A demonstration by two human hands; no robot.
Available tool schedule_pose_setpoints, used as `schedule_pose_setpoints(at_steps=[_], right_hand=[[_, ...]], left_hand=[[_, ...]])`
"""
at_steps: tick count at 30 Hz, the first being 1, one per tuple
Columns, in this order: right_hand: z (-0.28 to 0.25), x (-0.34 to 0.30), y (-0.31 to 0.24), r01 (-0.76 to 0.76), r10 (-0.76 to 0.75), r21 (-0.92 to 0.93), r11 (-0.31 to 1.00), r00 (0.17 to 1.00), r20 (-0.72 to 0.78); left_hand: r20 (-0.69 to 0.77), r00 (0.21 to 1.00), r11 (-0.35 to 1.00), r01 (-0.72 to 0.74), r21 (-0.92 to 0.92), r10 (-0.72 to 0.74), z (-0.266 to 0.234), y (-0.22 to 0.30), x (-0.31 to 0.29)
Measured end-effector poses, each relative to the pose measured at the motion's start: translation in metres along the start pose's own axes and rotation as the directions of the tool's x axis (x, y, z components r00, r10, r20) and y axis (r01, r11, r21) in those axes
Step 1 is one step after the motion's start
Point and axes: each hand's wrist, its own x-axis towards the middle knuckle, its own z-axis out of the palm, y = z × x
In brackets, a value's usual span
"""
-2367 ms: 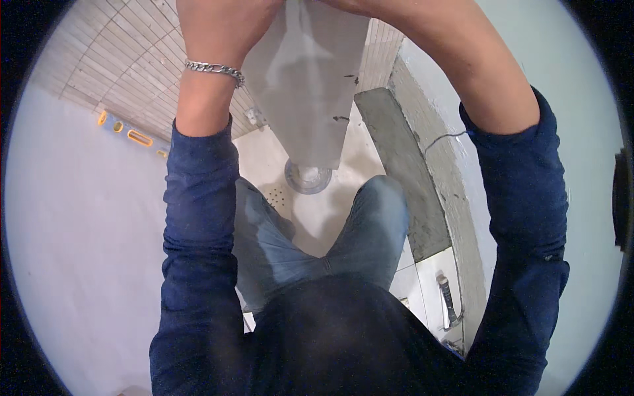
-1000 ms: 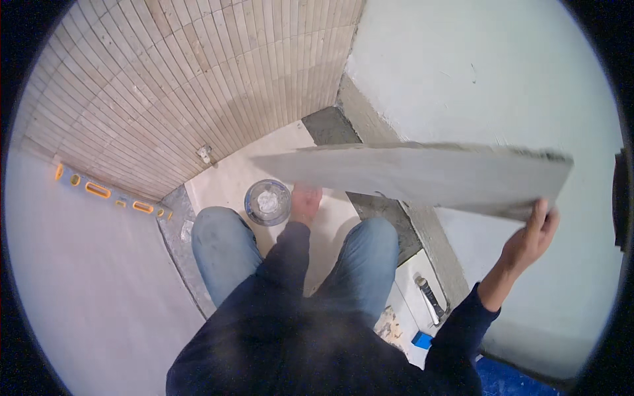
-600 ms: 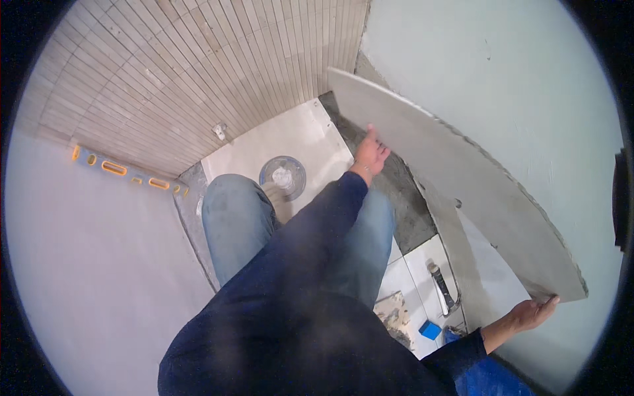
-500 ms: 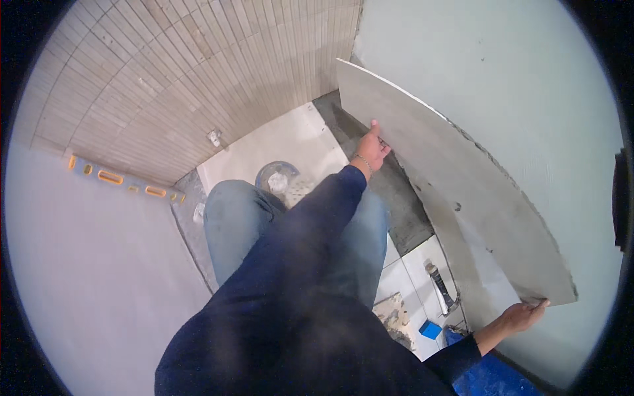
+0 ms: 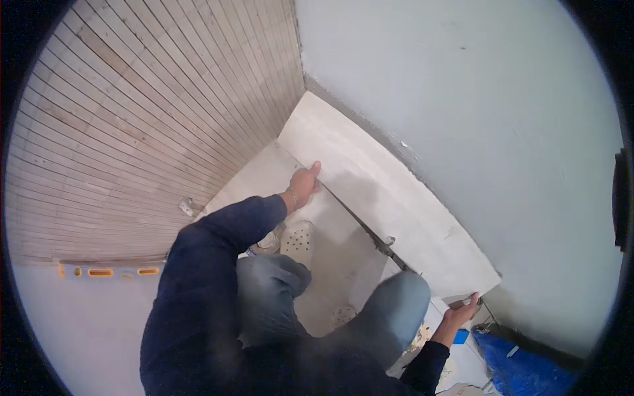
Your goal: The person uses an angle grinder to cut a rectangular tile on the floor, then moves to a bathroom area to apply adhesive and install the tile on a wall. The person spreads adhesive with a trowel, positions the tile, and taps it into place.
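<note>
A long pale floor tile [image 5: 396, 198] lies low along the foot of the plain wall, its light face up and its far end close to the corner. My left hand [image 5: 305, 185] grips its near long edge, thumb on top and fingers mostly hidden. At the tile's right end, my right hand [image 5: 462, 312] holds the corner, with fingertips partly under it. A narrow dark gap runs between this tile and the large floor tile [image 5: 323, 264] beneath my feet. In that gap sits a small greyish piece [image 5: 385, 246] that I cannot make out.
A strip-tiled wall [image 5: 172, 105] rises at left, with a pipe fitting [image 5: 187, 206] near its base. A spirit level [image 5: 109, 271] rests at the left. Blue plastic [image 5: 525, 360] and a blue block [image 5: 460, 336] lie at lower right. My clog [image 5: 298, 244] stands on the floor.
The tile has come down from a tilted position, its grey face toward me, to lie low with its pale face up. Both hands stayed on it. The hammer is out of sight.
</note>
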Motion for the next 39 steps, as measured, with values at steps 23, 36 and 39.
schedule_pose_setpoints(at_steps=[23,36,39], right_hand=[[-0.006,0.086,0.139,0.316,0.028,-0.948,0.045,0.948,0.317],[0.046,0.056,0.165,-0.254,0.285,-0.606,0.754,0.957,-0.046],[0.044,0.063,0.157,-0.210,0.245,-0.620,0.756,0.969,-0.029]], left_hand=[[-0.426,0.898,0.936,0.054,0.347,0.106,-0.006,-0.075,0.119],[-0.466,0.882,0.907,0.140,0.397,0.068,-0.047,-0.078,0.149],[-0.479,0.871,0.877,0.140,0.459,0.111,-0.030,-0.077,0.151]])
